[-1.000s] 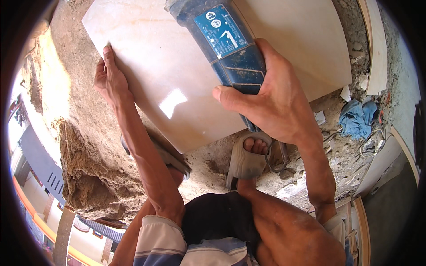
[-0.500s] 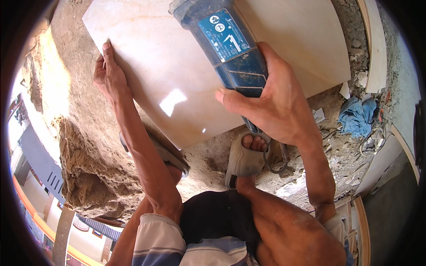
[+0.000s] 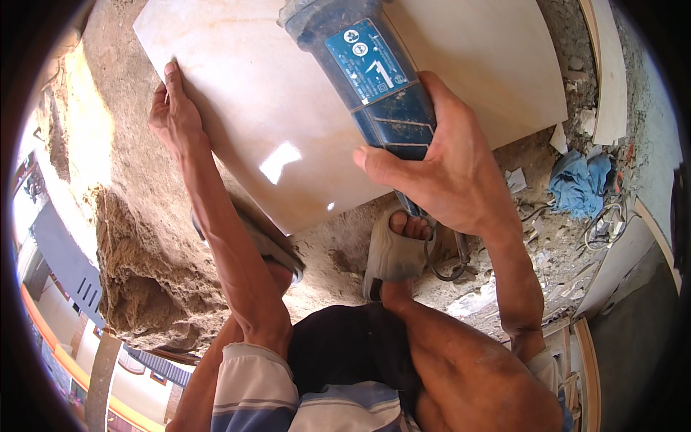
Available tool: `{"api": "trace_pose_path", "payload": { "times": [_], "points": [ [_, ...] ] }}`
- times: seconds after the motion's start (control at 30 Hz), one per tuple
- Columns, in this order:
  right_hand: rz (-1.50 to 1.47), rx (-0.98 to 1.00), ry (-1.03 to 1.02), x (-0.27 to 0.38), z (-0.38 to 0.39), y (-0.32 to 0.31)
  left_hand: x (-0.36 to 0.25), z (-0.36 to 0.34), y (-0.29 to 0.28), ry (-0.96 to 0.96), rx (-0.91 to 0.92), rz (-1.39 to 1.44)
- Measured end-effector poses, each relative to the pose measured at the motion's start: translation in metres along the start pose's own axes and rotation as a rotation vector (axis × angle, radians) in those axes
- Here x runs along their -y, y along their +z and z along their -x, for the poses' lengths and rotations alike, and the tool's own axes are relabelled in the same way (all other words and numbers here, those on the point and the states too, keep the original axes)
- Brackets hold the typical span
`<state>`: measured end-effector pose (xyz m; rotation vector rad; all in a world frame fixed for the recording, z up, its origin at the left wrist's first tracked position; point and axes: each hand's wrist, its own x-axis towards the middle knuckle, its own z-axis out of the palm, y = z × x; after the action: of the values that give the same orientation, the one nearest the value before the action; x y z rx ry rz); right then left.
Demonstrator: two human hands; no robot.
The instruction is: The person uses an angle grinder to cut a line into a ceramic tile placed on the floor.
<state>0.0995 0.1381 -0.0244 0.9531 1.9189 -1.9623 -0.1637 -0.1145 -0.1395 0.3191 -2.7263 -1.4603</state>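
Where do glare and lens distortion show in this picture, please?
Head view: a bright glare patch on the pale tile; head view: sunlit ground at left washed out; head view: a pale strip at upper right looks bowed by the fisheye lens.

I see the tile (image 3: 273,86) ahead of the feet, the power tool (image 3: 392,108) over it.
From my end, the left hand (image 3: 178,115) is at the tile's left edge, thumb on top; the right hand (image 3: 450,165) is around the power tool's near end. The tile's near corner lies just beside the left sandal (image 3: 260,241), with the right sandal (image 3: 392,261) further right. Rubble (image 3: 551,277) spreads right of that, a cloth (image 3: 579,186) on it, a wire loop (image 3: 591,236) just behind the cloth.
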Motion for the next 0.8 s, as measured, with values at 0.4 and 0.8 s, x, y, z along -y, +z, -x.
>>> {"api": "trace_pose_path", "payload": {
  "times": [0.4, 0.8],
  "points": [
    [0.074, -0.016, -0.035, -0.011, 0.01, 0.0, 0.006, -0.005, 0.001, -0.029, -0.014, -0.033],
    [0.027, -0.007, -0.01, -0.014, 0.02, -0.002, -0.009, 0.002, 0.003, -0.076, -0.029, -0.067]
  ]
}}
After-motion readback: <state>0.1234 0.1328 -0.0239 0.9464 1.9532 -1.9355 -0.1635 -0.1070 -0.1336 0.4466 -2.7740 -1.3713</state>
